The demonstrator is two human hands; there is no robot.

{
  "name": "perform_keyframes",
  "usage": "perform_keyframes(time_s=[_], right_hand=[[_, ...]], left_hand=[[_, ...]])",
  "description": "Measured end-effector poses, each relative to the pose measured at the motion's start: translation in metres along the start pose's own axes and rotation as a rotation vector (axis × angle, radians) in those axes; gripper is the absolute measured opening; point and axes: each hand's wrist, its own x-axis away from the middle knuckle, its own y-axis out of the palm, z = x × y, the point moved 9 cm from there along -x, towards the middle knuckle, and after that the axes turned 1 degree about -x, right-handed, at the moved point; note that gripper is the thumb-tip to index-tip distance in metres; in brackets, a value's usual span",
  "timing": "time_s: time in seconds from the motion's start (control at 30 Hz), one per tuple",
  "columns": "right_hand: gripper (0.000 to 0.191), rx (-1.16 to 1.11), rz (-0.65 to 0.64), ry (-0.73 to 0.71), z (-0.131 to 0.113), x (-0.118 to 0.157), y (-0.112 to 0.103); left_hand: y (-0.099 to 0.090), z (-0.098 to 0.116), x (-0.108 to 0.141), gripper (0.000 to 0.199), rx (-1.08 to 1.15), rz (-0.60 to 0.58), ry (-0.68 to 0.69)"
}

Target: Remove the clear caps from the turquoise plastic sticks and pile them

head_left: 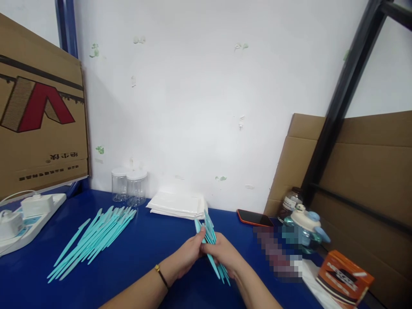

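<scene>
Near the front middle of the blue table, my right hand (223,253) is wrapped round a small bundle of teal plastic sticks with blade-like tips (210,229). My left hand (188,255), with a dark band on its wrist, meets it from the left, its thumb and fingers closed on the same bundle. The bundle leans, tips up and toward the wall. A larger pile of the same teal sticks (96,238) lies fanned on the table to the left.
Two clear jars (136,189) and white packets (177,204) stand by the wall. At right are a phone (255,218), a brown bottle (291,201), a teal kettle-shaped container (304,231) and an orange box (344,277). A power strip (35,223) lies far left.
</scene>
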Motion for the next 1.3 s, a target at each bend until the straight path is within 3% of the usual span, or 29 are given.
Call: perform_keyframes(time_s=[0.1, 0.23, 0.33, 0.53, 0.7, 0.8, 0.93, 1.0, 1.13, 1.23, 1.3], right_hand=[[0.019, -0.077, 0.055, -0.052, -0.004, -0.002, -0.002], [0.026, -0.214, 0.201, -0.345, -0.037, 0.003, -0.022], [0.029, -0.185, 0.305, -0.427, -0.042, 0.004, -0.040], [0.030, -0.045, 0.283, -0.362, -0.015, -0.009, -0.043], [0.030, -0.024, 0.252, -0.305, -0.005, -0.012, -0.033], [0.025, -0.089, 0.194, -0.245, -0.001, -0.011, -0.019], [0.016, -0.118, 0.023, -0.125, 0.010, -0.011, 0.014], [0.013, -0.155, 0.006, -0.051, 0.017, -0.010, 0.023], [0.032, -0.283, -0.025, 0.081, 0.023, -0.007, 0.034], [0.032, -0.353, -0.142, 0.059, 0.011, 0.000, 0.043], [0.030, -0.334, -0.203, 0.039, 0.005, 0.004, 0.045]], left_hand=[[-0.005, -0.001, -0.001, 0.064, -0.040, 0.035, -0.002], [-0.024, 0.008, -0.004, 0.065, -0.054, 0.163, 0.062], [-0.041, 0.015, -0.005, 0.064, -0.168, 0.262, 0.130], [-0.047, 0.017, -0.006, 0.069, -0.286, 0.290, 0.156], [-0.038, 0.027, -0.004, 0.067, -0.320, 0.260, 0.224], [-0.026, 0.031, -0.003, 0.068, -0.409, 0.177, 0.279], [-0.021, 0.013, -0.004, 0.051, -0.428, 0.113, 0.087], [-0.026, 0.007, -0.002, 0.044, -0.436, 0.161, 0.017], [-0.043, 0.004, 0.002, 0.037, -0.465, 0.345, -0.039], [-0.057, 0.006, 0.001, 0.041, -0.384, 0.416, -0.062], [-0.071, 0.021, 0.002, 0.045, -0.427, 0.477, -0.026]])
